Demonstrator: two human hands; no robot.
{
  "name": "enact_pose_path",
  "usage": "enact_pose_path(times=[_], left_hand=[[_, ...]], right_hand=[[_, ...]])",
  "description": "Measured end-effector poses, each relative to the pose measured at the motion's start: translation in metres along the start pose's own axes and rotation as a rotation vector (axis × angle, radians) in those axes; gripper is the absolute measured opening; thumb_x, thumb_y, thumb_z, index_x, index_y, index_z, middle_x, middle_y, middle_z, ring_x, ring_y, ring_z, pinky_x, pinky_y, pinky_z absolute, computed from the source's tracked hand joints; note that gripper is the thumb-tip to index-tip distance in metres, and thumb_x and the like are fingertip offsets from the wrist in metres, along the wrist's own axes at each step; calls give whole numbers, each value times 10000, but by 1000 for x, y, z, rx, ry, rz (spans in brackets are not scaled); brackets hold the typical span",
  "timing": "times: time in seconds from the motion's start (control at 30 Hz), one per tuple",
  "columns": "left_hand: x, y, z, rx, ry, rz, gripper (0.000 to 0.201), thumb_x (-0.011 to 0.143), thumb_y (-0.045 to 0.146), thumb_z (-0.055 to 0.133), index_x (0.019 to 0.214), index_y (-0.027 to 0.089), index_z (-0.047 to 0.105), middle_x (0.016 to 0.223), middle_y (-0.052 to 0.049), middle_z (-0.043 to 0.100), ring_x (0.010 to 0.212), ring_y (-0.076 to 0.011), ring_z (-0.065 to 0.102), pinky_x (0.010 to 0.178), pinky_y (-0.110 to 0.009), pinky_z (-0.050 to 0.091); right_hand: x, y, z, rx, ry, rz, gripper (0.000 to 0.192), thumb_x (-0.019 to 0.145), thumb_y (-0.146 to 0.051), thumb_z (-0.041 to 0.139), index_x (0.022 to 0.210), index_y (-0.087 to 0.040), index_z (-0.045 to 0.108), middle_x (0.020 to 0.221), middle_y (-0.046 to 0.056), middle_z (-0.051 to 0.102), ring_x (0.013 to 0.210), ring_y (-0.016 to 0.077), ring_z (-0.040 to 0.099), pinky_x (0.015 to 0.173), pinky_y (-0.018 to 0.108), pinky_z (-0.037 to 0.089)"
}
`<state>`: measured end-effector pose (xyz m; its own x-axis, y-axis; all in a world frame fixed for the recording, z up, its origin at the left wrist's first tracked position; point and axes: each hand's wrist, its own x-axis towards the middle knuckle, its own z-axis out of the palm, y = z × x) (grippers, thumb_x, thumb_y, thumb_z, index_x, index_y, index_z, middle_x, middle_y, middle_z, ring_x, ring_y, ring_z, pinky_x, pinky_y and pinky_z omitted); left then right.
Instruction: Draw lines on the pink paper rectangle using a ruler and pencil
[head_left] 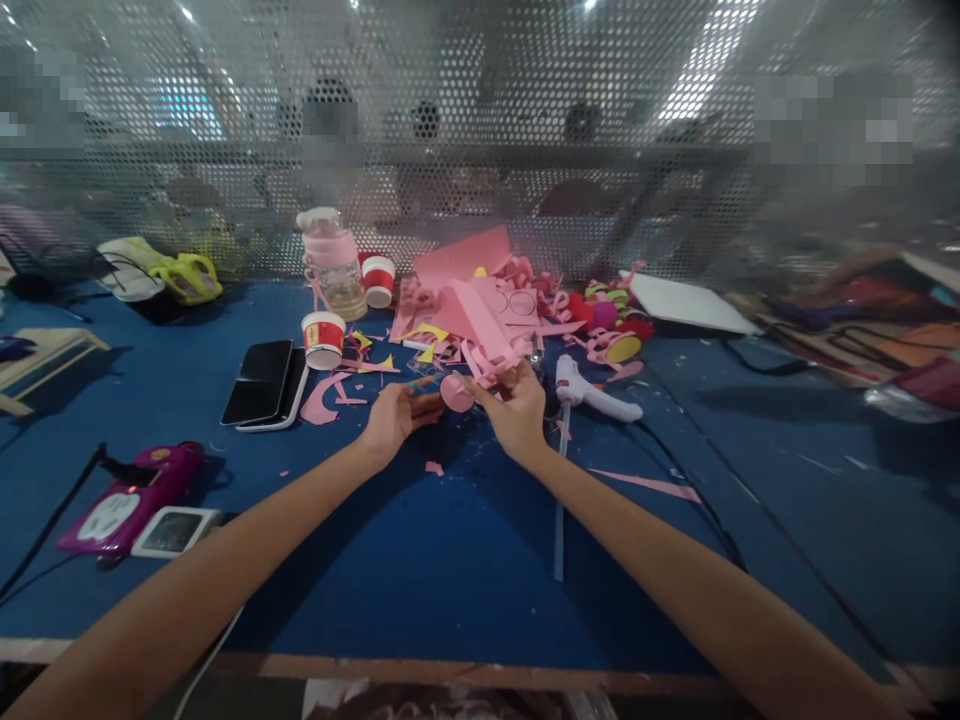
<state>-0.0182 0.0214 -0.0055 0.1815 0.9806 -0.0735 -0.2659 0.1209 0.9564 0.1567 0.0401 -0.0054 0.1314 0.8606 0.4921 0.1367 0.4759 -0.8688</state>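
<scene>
A small round pink disc (456,393), flat like craft foam or paper, is pinched between the thumb and fingers of my right hand (519,412). Just left of it, my left hand (395,418) has its fingers curled together near the disc's edge. A thin bluish thing shows at those fingertips, too small to name. Behind both hands lies a heap of pink sheets and cut pieces (480,320), with yellow scraps (431,335) among them. Beside my right hand lies a white glue gun (592,390) with a long clear glue stick (559,520) near it.
A dark phone (259,383) rests on a white device at left. Paper cups (324,345) and a pink-lidded bottle (331,265) stand behind. A purple device (142,500) sits front left. A black cord (694,490) crosses the right side; perforated metal (480,130) backs the blue table (420,600).
</scene>
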Motion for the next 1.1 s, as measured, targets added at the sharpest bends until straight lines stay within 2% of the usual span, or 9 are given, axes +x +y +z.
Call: enact_pose_path(times=[0.2, 0.33, 0.47, 0.7, 0.87, 1.1], left_hand=[[-5, 9, 8, -199, -29, -108, 478, 712, 281, 418, 1111, 86, 594, 944, -176, 753, 1059, -327, 686, 1039, -542, 425], [-4, 7, 7, -250, 3, -123, 432, 734, 264, 405, 1104, 115, 572, 938, -143, 758, 1077, -305, 681, 1081, -532, 385], [-4, 8, 8, -267, 25, -121, 411, 750, 265, 387, 1101, 135, 558, 972, -123, 755, 1088, -276, 679, 1107, -498, 365], [-7, 12, 11, -244, -32, -144, 478, 721, 309, 416, 1130, 112, 566, 1101, -180, 715, 1153, -325, 631, 1049, -542, 420], [-7, 11, 10, -239, -7, -132, 509, 737, 317, 400, 1205, 151, 513, 1230, -142, 666, 1182, -277, 615, 1088, -487, 399], [-8, 15, 15, -238, -59, -170, 523, 717, 337, 392, 1174, 126, 534, 1146, -172, 692, 1158, -321, 622, 1048, -534, 410]], right_hand=[[-1, -6, 0, -1, -21, 12, 406, 646, -441, 811, 801, -221, 507, 703, -9, 639, 673, 173, 652, 661, 312, 566], [-2, -4, 1, 13, -20, 13, 412, 650, -438, 807, 810, -225, 492, 700, -21, 630, 671, 161, 647, 668, 302, 561], [-2, -4, 1, 9, -11, 18, 417, 643, -430, 813, 797, -227, 482, 689, -19, 627, 671, 167, 648, 670, 310, 563], [-2, -7, 0, -54, -33, -2, 375, 668, -465, 790, 802, -221, 539, 698, -7, 638, 676, 171, 652, 643, 302, 560], [-3, -8, 1, -38, -9, 0, 389, 673, -477, 783, 796, -226, 513, 686, -11, 623, 673, 173, 646, 658, 307, 560], [-4, -11, 1, -14, -46, 31, 424, 648, -460, 802, 806, -232, 482, 658, -35, 595, 632, 151, 616, 579, 273, 528]])
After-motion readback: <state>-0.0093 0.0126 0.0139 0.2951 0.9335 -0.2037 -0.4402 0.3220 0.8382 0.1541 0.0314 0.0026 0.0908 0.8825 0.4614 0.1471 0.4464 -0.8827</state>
